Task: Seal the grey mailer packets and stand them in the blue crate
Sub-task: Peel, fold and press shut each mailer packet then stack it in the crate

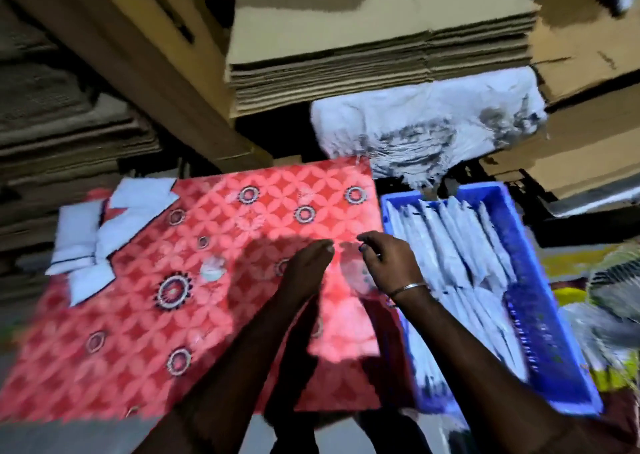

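Packets waiting: a loose heap of pale grey packets (pixel 90 239) lies flat at the far left corner of the red patterned cloth (pixel 145 315), some overlapping, well apart from both hands.
Packets done: a row of packets (pixel 450 245) stands on edge inside the blue crate (pixel 540 332), leaning on one another; the crate sits just beside the cloth's right edge.
Left hand: the left hand (pixel 304 266) hovers over the middle of the cloth, fingers extended and bunched together, with nothing in it.
Right hand: the right hand (pixel 388 259), a thin bangle (pixel 410 289) on its wrist, hangs near the crate's left wall with fingers loosely curled; no packet can be seen in it, though blur hides the fingertips.
Weight: the packets look thin and light, probably an easy one-hand lift.
Stiffness: they seem soft and floppy, likely to sag if taken by a corner; a standing one probably needs its neighbours for support.
Surface: likely smooth plastic film, so a flat stack could slide apart; this is a judgement, since the picture is blurred.
Where to hold: probably pinch along one long edge near the middle, clear of the flap to be sealed, and support the face with the other hand.
Surroundings: stacked flat cardboard (pixel 377 48) and a white sack (pixel 426 131) sit behind the cloth.
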